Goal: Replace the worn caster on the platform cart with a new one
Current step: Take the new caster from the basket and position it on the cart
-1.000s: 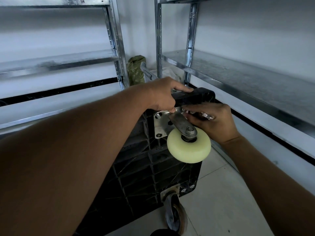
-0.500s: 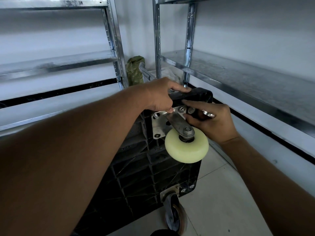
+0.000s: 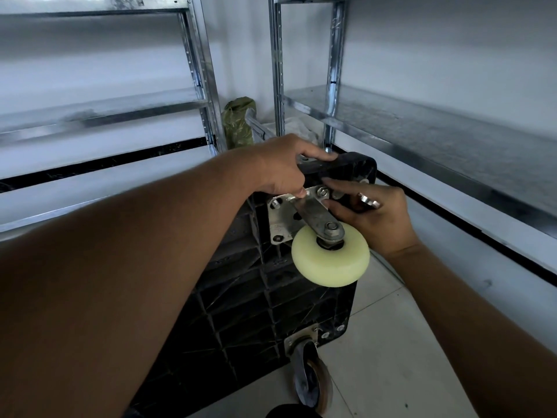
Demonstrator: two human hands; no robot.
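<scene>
The black platform cart stands tipped on its edge with its ribbed underside facing me. A caster with a cream wheel sits on a metal mounting plate at the cart's upper corner. My left hand grips the cart's top edge, its thumb pressing on the plate. My right hand pinches a nut at the plate's upper right corner and keeps loose metal nuts or washers tucked between its fingers. A dark worn-looking caster is mounted at the cart's lower corner.
Metal shelving runs along the right wall close to the cart, with another rack on the left. A green bag stands in the corner behind the cart. Pale floor tiles lie to the lower right.
My right fingers have shifted from behind the caster's fork up onto the nut at the plate's upper right corner. My left hand keeps its grip on the cart's edge.
</scene>
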